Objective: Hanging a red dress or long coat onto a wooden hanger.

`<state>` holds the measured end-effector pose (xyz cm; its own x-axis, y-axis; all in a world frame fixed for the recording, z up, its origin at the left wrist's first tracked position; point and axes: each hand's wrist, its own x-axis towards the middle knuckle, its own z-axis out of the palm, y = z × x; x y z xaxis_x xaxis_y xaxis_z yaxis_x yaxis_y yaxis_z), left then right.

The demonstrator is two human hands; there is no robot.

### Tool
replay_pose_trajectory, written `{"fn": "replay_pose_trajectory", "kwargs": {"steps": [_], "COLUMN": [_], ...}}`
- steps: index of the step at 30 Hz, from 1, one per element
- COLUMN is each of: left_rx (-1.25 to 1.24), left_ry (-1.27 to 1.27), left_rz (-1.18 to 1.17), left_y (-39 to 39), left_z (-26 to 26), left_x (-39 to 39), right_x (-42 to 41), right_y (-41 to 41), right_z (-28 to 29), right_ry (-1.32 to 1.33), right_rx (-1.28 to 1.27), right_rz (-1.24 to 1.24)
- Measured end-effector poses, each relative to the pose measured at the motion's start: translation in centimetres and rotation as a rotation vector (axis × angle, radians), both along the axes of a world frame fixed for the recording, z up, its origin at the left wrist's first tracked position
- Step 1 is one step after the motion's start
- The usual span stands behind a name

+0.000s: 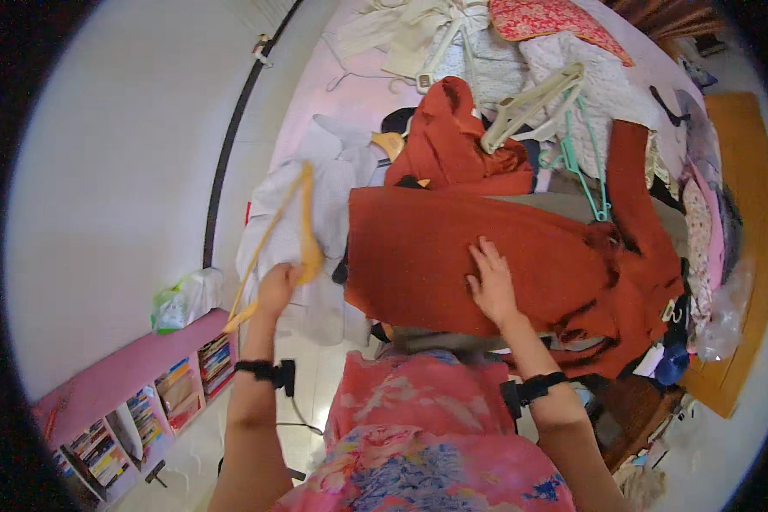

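In my left hand (pixel 278 289) is a yellow wooden clothes hanger (pixel 308 224), held by its frame over a pale grey-white garment (pixel 340 185). My right hand (pixel 493 281) lies with fingers spread on a rust-red long-sleeved garment (pixel 416 256). That garment is spread across the bed, one sleeve (pixel 630 173) stretching away at the right. Just beyond it, a second rust-red piece of clothing (pixel 448 141) is bunched up. A wooden hanger's shoulder (pixel 389 144) pokes out beside this bundle.
Cream plastic hangers (pixel 531 105) and a green hanger (pixel 569 153) rest on the clothes. A red patterned pillow (pixel 560 25) lies at the far end. To the left, a low pink bookshelf (pixel 141 358) runs along the wall. A wooden board (pixel 739 256) stands at the right.
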<state>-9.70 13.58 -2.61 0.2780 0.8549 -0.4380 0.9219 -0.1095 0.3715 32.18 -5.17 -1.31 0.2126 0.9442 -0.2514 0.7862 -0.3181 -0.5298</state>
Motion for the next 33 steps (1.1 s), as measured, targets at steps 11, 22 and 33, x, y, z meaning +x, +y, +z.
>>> {"fn": "replay_pose_trajectory", "kwargs": {"steps": [11, 22, 33], "left_rx": [0.276, -0.396, -0.873], "left_ry": [-0.903, -0.466, -0.680], "left_rz": [-0.552, 0.399, 0.550], "left_y": [-6.7, 0.9, 2.7], "left_z": [8.0, -2.0, -10.8], "left_x": [19.4, 16.7, 12.0], "right_x": [-11.0, -1.2, -3.0], "right_y": [5.1, -3.1, -5.6], "right_z": [8.6, 11.0, 5.3], "right_ry": [0.795, 0.919, 0.888], "right_rx": [0.419, 0.208, 0.211], "right_rz": [-0.124, -0.858, -0.922]}}
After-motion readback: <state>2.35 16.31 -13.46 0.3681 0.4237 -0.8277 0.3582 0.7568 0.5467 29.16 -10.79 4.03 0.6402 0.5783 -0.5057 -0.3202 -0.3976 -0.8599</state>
